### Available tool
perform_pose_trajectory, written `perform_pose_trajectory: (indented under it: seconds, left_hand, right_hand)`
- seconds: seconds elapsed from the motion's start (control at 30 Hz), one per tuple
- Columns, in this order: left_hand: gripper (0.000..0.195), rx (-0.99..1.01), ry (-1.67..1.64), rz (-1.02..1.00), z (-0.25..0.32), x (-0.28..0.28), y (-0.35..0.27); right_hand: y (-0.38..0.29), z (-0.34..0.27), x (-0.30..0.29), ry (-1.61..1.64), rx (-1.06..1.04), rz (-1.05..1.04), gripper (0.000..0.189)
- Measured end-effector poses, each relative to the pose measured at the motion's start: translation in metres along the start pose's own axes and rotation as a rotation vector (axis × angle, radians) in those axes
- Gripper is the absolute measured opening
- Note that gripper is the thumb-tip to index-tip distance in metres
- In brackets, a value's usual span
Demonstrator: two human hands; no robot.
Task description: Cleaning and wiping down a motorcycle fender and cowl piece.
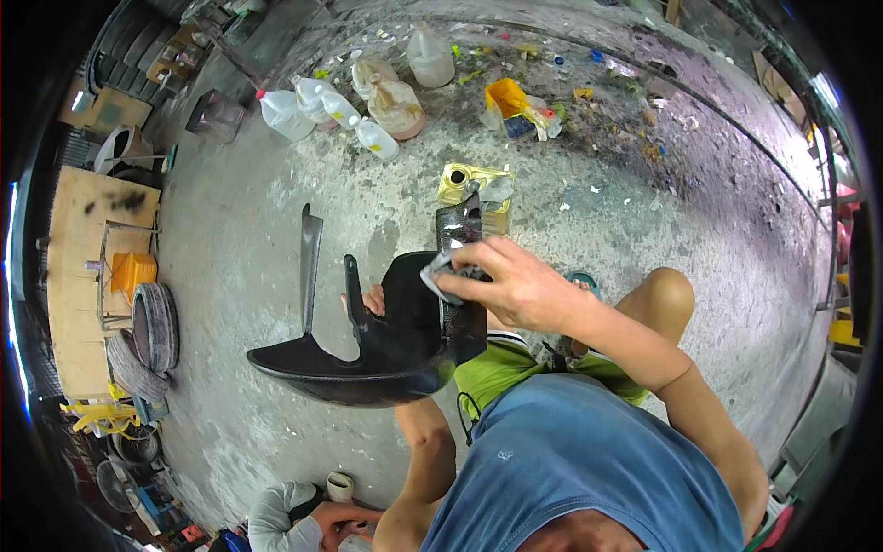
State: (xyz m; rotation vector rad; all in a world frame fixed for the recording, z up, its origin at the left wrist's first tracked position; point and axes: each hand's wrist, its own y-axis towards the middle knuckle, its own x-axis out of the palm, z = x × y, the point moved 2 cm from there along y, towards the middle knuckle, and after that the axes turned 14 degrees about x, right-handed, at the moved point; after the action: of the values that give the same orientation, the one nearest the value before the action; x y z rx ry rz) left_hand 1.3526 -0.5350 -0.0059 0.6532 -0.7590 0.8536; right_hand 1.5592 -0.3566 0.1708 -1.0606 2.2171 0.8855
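Note:
A black carbon-fibre body panel (407, 345), probably a motorcycle mudguard, is held up off the floor. It has a curved rim, thin upright arms on its left and a glossy woven section (452, 224) at its upper right. My left hand (373, 300) grips it from beneath, fingers showing behind a slotted arm; the panel hides most of that forearm. With my right hand (507, 279) I press a crumpled grey cloth (447, 279) against the glossy section. Just beyond the panel stands a gold-coloured metal can (459, 170) with a greyish rag or wrap (497, 190) on top.
Several plastic jugs (286, 114) stand on the concrete floor (227, 276) ahead, with a cut yellow container (506, 96) and scattered litter to their right. Tyres (154, 328) and a plywood board (76, 276) line the left. Another person (283, 514) crouches at lower left.

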Motion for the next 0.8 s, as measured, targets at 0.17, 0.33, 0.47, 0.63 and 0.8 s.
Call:
perform_pose_trajectory:
  seconds: [0.17,0.33,0.47,0.63,0.8]
  left_hand:
    - [0.044,0.0,-0.009,0.005,-0.002,-0.002,-0.006]
    - [0.043,-0.023,-0.013,-0.007,-0.003,-0.001,-0.009]
    - [0.042,-0.022,-0.015,-0.021,-0.005,0.001,-0.005]
    - [0.041,-0.026,-0.021,-0.047,-0.007,0.005,-0.001]
    - [0.04,-0.045,-0.034,-0.084,-0.015,0.012,0.01]
  right_hand:
    - [-0.02,-0.002,0.002,-0.016,-0.055,-0.079,0.058]
    - [-0.012,0.002,-0.006,-0.052,-0.055,-0.034,0.056]
    - [-0.023,-0.01,-0.01,-0.07,-0.2,-0.14,0.051]
    - [-0.003,0.007,-0.025,-0.18,-0.187,-0.099,0.045]
    - [-0.004,0.003,-0.026,-0.187,-0.325,-0.144,0.038]
